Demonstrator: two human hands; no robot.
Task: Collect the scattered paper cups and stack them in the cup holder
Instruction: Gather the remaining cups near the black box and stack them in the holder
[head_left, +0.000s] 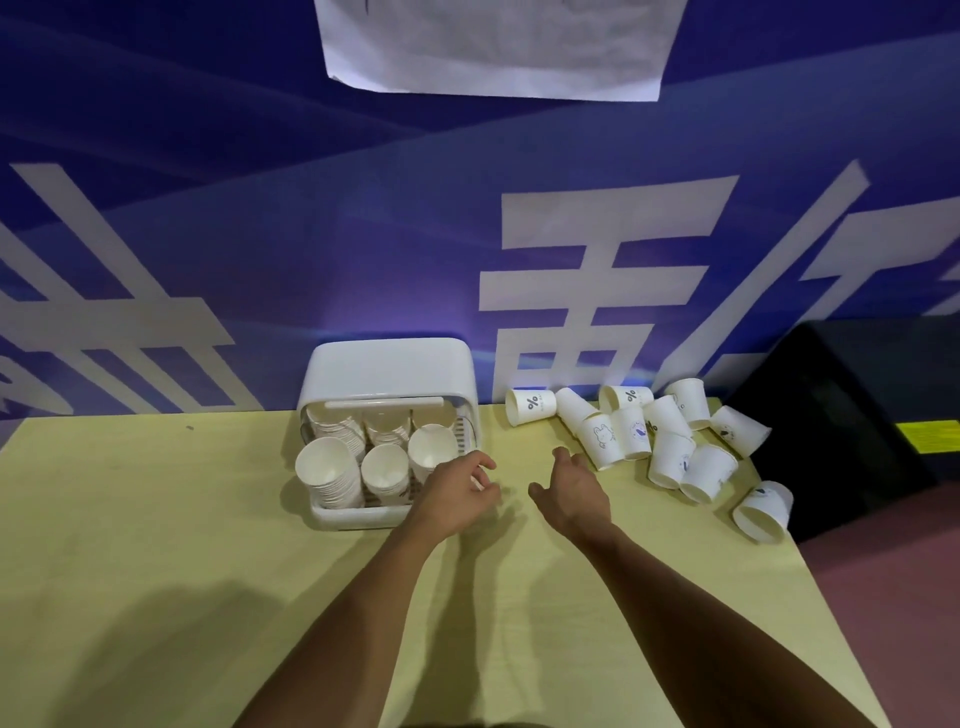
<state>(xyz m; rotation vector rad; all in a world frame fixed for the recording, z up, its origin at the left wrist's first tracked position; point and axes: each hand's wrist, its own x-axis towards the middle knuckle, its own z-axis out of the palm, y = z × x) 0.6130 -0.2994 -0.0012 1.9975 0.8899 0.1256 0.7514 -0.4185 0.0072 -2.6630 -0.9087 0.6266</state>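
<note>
A white cup holder (387, 371) with its lid raised stands at the back of the table, holding several lying stacks of white paper cups (332, 470). Several scattered paper cups (670, 457) lie in a heap at the back right, and one lone cup (763, 512) lies near the table's right edge. My left hand (457, 493) hovers at the holder's front right corner, fingers loosely curled, holding nothing. My right hand (571, 488) reaches toward the heap with relaxed, spread fingers, a short way from the nearest cup (602, 439).
The yellow-green table (208, 545) stands against a blue wall with large white characters. A black box (841, 415) stands off the table's right edge. A white paper sheet (493, 47) hangs on the wall above.
</note>
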